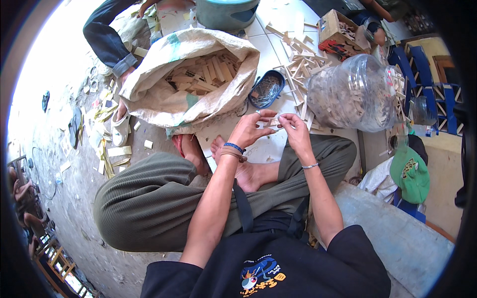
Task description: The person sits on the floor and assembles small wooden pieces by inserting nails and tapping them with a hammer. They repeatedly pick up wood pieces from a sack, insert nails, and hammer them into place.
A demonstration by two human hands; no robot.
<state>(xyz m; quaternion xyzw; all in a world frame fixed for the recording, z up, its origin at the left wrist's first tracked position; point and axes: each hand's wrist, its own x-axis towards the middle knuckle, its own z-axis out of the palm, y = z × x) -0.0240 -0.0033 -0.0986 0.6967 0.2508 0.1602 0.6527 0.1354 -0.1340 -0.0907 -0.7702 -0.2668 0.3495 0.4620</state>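
In front of my crossed legs, my two hands nearly meet over the white tiles. My left hand [250, 131] is closed, thumb and fingers around a small pale wooden piece [273, 122]. My right hand [296, 131] pinches at the far end of that piece; whatever sits between its fingertips is too small to make out. Just beyond the hands lies a blue oval container [268, 91] holding thin metal pins or wires. A white woven sack [141, 97] stands open at the far left, with many small wooden pieces [211, 74] inside it.
Loose wooden pieces [300, 62] are heaped beyond my right hand, beside a large clear plastic jar [343, 94]. Farther back are a cardboard box [334, 31] and a grey-green tub [223, 14]. A green cap [410, 174] lies at right. Other people sit beyond the sack and box.
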